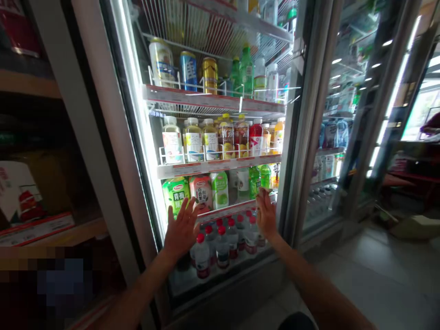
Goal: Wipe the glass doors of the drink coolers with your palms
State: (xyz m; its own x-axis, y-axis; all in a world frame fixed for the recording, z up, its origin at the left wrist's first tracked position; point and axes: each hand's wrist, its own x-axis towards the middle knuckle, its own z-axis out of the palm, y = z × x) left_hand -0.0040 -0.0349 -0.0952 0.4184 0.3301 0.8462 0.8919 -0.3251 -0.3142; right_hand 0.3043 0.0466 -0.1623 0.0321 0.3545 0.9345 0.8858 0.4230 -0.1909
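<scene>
Green drink (176,191) (upright, shelved) stands beyond the left grip (182,228).

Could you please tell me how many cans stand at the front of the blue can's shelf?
3: a pale can at left, the blue can next, then a gold can; more may be hidden behind.

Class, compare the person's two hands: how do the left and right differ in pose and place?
The left hand has its fingers spread, while the right hand has its fingers closer together. The left hand overlaps the lower left of the red drink pack; the right hand overlaps the green bottles. Both hands are raised before the lit shelves.
</scene>
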